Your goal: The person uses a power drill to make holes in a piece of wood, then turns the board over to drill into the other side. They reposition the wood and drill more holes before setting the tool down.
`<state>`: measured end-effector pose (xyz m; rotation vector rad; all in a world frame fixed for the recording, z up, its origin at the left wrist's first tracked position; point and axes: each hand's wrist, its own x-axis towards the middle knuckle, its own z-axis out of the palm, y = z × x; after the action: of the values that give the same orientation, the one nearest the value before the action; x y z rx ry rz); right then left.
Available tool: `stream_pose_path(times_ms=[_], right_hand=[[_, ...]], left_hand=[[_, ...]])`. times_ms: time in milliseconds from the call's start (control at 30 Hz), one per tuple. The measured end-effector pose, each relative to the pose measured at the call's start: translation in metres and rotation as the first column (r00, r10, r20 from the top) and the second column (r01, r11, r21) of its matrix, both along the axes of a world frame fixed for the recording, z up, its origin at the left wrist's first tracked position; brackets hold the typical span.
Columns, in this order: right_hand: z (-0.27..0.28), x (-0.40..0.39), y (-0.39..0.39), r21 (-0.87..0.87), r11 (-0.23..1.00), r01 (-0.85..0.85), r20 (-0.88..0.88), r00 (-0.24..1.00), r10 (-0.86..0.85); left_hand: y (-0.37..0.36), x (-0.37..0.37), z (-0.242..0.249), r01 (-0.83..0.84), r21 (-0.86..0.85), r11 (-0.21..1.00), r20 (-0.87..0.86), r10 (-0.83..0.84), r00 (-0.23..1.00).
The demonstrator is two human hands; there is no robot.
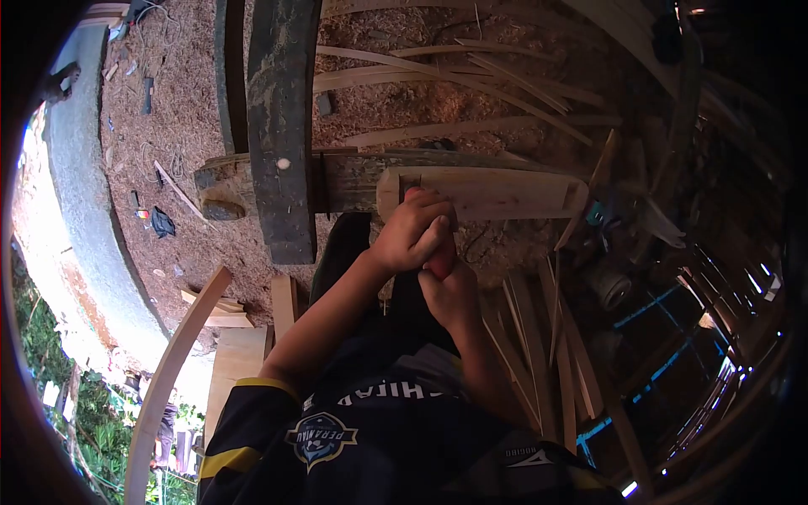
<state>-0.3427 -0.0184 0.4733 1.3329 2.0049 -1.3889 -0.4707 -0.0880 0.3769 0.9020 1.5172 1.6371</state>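
Observation:
A pale shaped block of wood [513,192] lies lengthwise on a thick, worn beam [349,181]. At the block's left end, my left hand [418,233] is wrapped round a red-handled tool [441,264]. Just below it, my right hand [452,293] is closed round the lower end of the same red handle. More red shows above my left hand, beside a dark mark or metal part at the block's edge. The tool's working end is mostly hidden, so its kind cannot be told.
A dark, heavy plank [284,135] crosses the beam on the left. Long thin wood strips [471,76] lie behind on the shavings-covered ground, and more strips [534,353] stand at the lower right. A curved board [172,379] is at the lower left.

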Motion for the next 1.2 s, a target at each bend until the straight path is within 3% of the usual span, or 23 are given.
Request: stream_pose_path(times_ms=[67, 133, 333, 400, 533, 600, 667, 700, 767, 900, 1200], right_hand=[[-0.001, 0.001, 0.000, 0.026, 0.999, -0.039, -0.027, 0.999, 0.040], [0.003, -0.003, 0.002, -0.096, 0.993, 0.069, 0.096, 0.994, -0.060], [-0.009, 0.008, -0.002, -0.115, 0.990, 0.077, 0.013, 0.997, -0.076], [-0.016, 0.012, -0.005, -0.070, 0.994, 0.078, -0.032, 0.996, -0.081], [-0.016, 0.012, -0.006, -0.048, 0.995, 0.092, -0.071, 0.993, -0.096], [-0.011, 0.008, -0.005, -0.030, 0.997, 0.077, -0.032, 0.996, -0.078], [-0.003, 0.003, -0.004, -0.010, 0.998, 0.061, 0.010, 0.998, -0.061], [0.002, 0.000, -0.003, -0.032, 0.996, 0.088, 0.028, 0.996, -0.087], [0.003, -0.001, -0.004, -0.060, 0.992, 0.113, 0.046, 0.993, -0.110], [0.002, 0.001, 0.001, -0.071, 0.993, 0.095, 0.073, 0.993, -0.090], [0.027, 0.007, -0.002, -0.141, 0.973, 0.184, 0.082, 0.981, -0.174]], left_hand=[[-0.001, 0.000, 0.002, -0.004, -0.011, 1.000, -0.009, 0.004, 1.000], [-0.001, 0.000, 0.003, -0.006, -0.017, 1.000, -0.017, 0.006, 1.000], [-0.003, -0.006, 0.008, 0.027, -0.007, 1.000, -0.001, -0.027, 1.000], [-0.008, -0.007, 0.011, -0.029, -0.033, 0.999, 0.057, 0.030, 0.998], [-0.007, -0.008, 0.009, 0.045, -0.055, 0.997, 0.032, -0.043, 0.999], [-0.006, -0.016, 0.003, -0.118, -0.030, 0.993, -0.100, 0.115, 0.988], [-0.020, -0.010, -0.045, -0.464, -0.391, 0.794, -0.267, 0.385, 0.884], [-0.020, 0.004, -0.083, -0.462, -0.393, 0.795, -0.265, 0.383, 0.885], [-0.024, 0.028, -0.148, -0.681, -0.540, 0.495, -0.686, 0.210, 0.696], [-0.017, 0.025, -0.137, -0.607, -0.596, 0.525, -0.602, 0.208, 0.771], [-0.020, 0.024, -0.146, -0.639, -0.585, 0.500, -0.623, 0.228, 0.749]])
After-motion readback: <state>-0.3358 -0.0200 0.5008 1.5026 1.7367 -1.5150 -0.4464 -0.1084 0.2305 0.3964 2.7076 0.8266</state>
